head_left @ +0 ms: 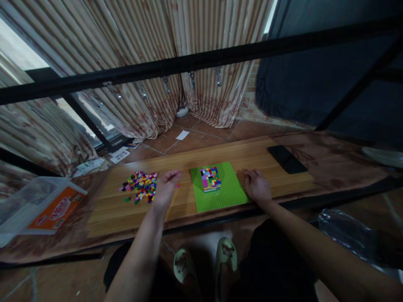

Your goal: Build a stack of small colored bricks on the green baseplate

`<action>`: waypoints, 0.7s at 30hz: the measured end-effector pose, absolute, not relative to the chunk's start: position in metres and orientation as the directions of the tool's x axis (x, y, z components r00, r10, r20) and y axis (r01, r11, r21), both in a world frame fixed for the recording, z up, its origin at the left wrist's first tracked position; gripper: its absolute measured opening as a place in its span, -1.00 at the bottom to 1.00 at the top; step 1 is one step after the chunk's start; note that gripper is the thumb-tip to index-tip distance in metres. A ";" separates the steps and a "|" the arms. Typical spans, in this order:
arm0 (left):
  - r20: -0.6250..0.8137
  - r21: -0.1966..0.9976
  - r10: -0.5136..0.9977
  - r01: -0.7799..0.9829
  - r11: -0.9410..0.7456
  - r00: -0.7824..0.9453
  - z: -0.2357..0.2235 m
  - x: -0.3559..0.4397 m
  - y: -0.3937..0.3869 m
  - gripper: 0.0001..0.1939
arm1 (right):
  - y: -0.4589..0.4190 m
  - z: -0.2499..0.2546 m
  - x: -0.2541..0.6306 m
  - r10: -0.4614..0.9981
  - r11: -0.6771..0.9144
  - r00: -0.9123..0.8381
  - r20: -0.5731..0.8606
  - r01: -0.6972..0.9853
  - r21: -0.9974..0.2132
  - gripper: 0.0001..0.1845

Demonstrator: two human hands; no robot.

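My left hand (166,186) is over the wooden board, between a loose pile of small coloured toy bricks (143,183) and the green baseplate (231,197). Its thumb and fingers are pinched together; whatever they may hold is too small to make out. Just beside it lies a pink brick (177,185). On the baseplate stands a low, square block built of many-coloured bricks (210,179). My right hand (257,185) rests at the baseplate's right edge, its fingers curled in, with nothing visible in them.
A black phone (287,159) lies on the board's (116,220) right part. At the far left is a clear plastic box (47,205) with an orange label. A black metal bar (151,69) crosses in front of striped curtains (132,33). Clear plastic wrapping (346,228) is at the right.
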State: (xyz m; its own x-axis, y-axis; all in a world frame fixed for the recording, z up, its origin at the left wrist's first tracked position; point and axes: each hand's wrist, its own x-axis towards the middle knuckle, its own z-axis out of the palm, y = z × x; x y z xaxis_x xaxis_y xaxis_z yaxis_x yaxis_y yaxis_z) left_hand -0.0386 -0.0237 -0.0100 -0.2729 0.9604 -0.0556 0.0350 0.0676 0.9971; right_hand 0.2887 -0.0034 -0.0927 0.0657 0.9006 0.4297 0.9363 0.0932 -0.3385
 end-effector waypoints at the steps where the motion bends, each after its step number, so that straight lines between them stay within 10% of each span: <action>1: -0.050 0.996 0.958 0.060 0.070 -0.283 -0.018 -0.048 -0.032 -0.62 | -0.003 -0.093 0.289 0.901 0.092 0.065 0.429 0.938 -0.334 -0.73; 13: 0.075 0.886 0.916 0.447 0.121 -0.395 -0.059 -0.087 -0.069 -0.84 | -0.002 -0.097 0.293 0.903 0.068 0.065 0.424 0.954 -0.291 -0.73; 21: 0.229 0.518 0.955 0.854 0.046 -0.191 -0.055 -0.055 -0.045 -0.81 | -0.004 -0.096 0.291 0.899 0.064 0.071 0.433 0.955 -0.290 -0.70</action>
